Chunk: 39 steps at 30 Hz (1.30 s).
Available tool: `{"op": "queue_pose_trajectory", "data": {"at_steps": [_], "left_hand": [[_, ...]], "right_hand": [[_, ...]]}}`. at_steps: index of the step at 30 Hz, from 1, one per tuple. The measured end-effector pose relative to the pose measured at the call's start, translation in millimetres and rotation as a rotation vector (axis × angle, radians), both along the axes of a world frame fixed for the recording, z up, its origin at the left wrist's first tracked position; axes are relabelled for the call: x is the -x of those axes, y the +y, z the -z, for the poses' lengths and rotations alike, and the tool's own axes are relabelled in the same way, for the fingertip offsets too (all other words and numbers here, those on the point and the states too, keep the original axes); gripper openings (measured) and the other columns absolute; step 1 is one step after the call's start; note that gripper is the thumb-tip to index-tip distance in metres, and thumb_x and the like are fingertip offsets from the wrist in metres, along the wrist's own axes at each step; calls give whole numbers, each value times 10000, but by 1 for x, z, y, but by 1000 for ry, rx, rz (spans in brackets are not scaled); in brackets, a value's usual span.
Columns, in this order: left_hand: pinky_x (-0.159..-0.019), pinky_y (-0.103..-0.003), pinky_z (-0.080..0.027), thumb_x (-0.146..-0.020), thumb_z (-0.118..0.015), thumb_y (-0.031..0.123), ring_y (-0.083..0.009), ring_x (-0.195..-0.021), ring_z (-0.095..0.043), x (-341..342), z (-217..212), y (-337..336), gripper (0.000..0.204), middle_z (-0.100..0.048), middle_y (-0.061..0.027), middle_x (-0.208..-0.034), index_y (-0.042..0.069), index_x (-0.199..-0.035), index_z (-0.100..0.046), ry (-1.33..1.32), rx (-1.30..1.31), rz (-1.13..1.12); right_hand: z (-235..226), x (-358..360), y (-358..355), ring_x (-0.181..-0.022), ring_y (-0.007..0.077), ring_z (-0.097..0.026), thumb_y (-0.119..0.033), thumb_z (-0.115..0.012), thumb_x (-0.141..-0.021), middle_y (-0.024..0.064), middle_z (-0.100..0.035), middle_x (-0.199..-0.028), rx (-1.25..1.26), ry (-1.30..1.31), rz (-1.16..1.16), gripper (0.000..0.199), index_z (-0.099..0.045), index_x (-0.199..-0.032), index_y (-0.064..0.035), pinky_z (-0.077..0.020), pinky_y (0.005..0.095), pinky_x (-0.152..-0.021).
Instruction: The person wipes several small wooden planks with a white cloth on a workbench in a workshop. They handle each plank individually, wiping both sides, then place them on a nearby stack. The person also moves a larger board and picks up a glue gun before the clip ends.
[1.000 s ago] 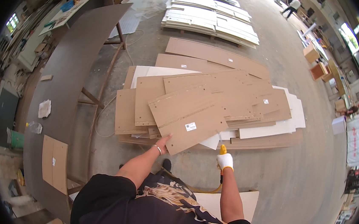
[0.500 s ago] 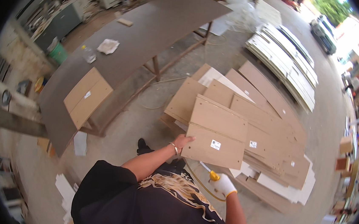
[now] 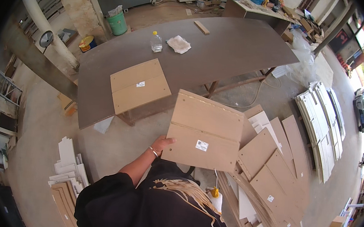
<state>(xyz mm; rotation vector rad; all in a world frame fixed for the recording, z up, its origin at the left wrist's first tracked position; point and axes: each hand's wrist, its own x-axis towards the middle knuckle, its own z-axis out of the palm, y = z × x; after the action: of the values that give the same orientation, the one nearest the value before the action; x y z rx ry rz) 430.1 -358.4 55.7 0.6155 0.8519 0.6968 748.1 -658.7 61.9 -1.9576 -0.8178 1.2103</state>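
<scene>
My left hand is closed on the lower left edge of a brown board with a white label and holes near its corners. The board is held up, tilted, in front of my body. In a white glove, my right hand grips a yellow air blow gun, its thin metal nozzle pointing up toward the board's lower edge. My shirt partly hides that hand. Another labelled brown board lies on the near left part of the dark table.
A stack of brown boards spreads over the floor on my right, with stacked white panels beyond. A clear bottle, a crumpled cloth and a wood strip sit on the table. White offcuts stand at left.
My view has turned left toward the table. The held board has moved away from the stack toward the table, still in my left hand. My right hand has come in close to my body.
</scene>
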Motion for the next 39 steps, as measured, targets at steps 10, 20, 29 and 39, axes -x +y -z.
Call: {"op": "queue_pose_trajectory", "data": {"at_steps": [10, 20, 29, 39], "left_hand": [[-913, -438, -611, -958, -759, 168, -282, -1060, -738, 256, 19, 147, 444, -729, -148, -1213, -43, -1325, -625, 253, 6, -504], [-836, -504, -598, -898, -777, 175, -341, -987, -743, 357, 36, 231, 416, -742, -190, -1170, -49, -1231, -666, 742, 231, -630], [-879, -516, -589, -837, -694, 106, -443, -1012, -739, 126, 59, 218, 260, -776, -229, -1032, -2, -1059, -773, 1761, -643, 220], [-712, -462, -646, -1012, -680, 323, -275, -837, -743, -408, 79, -62, 434, -736, -137, -1049, 46, -1341, -624, 636, -90, 1058]], "right_hand": [[-38, 64, 156, -844, 234, -750, -109, -665, -924, 162, -786, -924, 237, -24, -143, 243, -759, -1111, 15, -562, 361, -789], [-33, 70, 148, -882, 197, -750, -45, -667, -883, 127, -799, -944, 303, -42, -63, 266, -786, -1120, -21, -579, 340, -846], [-13, 21, 68, -813, 386, -750, -338, -691, -951, 234, -765, -900, 506, -61, 223, 327, -789, -1047, -41, -583, 444, -743], [13, -75, -157, -424, 168, -525, -182, -722, -919, 107, -719, -743, 239, 354, 1536, 181, -718, -1022, -34, -437, 325, -418]]}}
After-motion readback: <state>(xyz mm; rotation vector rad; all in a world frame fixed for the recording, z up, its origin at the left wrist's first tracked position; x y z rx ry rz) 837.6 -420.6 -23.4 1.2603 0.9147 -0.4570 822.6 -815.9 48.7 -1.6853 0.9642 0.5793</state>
